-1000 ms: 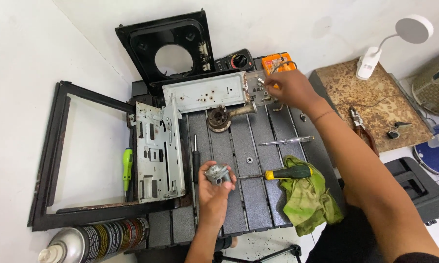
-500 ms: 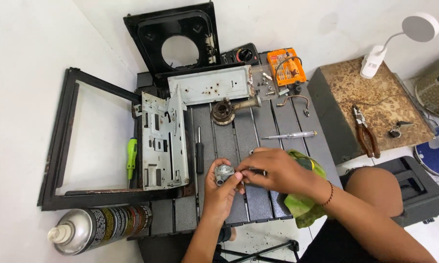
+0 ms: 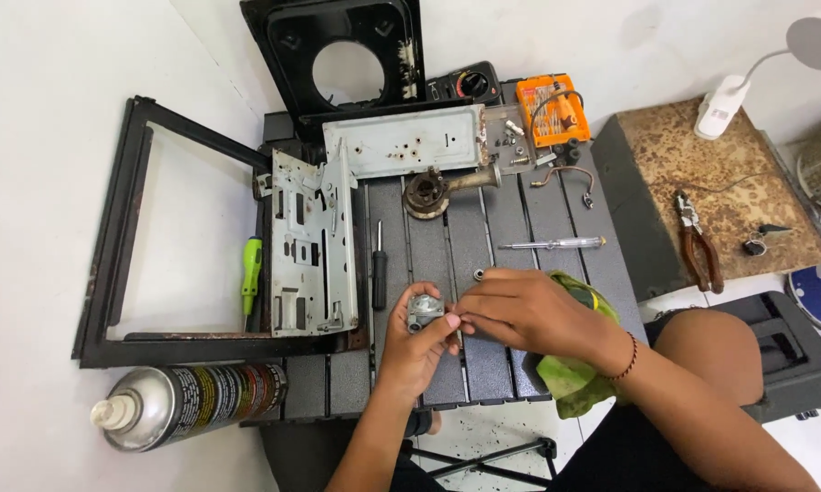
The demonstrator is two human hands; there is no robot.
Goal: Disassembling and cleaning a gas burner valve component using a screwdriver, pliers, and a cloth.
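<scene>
Dark slatted worktable (image 3: 529,228) carries scattered tools. At its near edge the left hand (image 3: 417,351) cups a small metal part (image 3: 424,312) from below; the right hand (image 3: 520,310), just beside it, pinches the part's right side.

Both hands meet over the slatted table (image 3: 511,364) at its near edge. At 12 o'clock, bare slats lie open up to the burner part (image 3: 426,193). A black screwdriver (image 3: 379,269) and perforated bracket (image 3: 306,244) block 10 o'clock; a tester screwdriver (image 3: 552,243) crosses 1 o'clock; a green cloth (image 3: 570,383) crowds 4 o'clock.
</scene>
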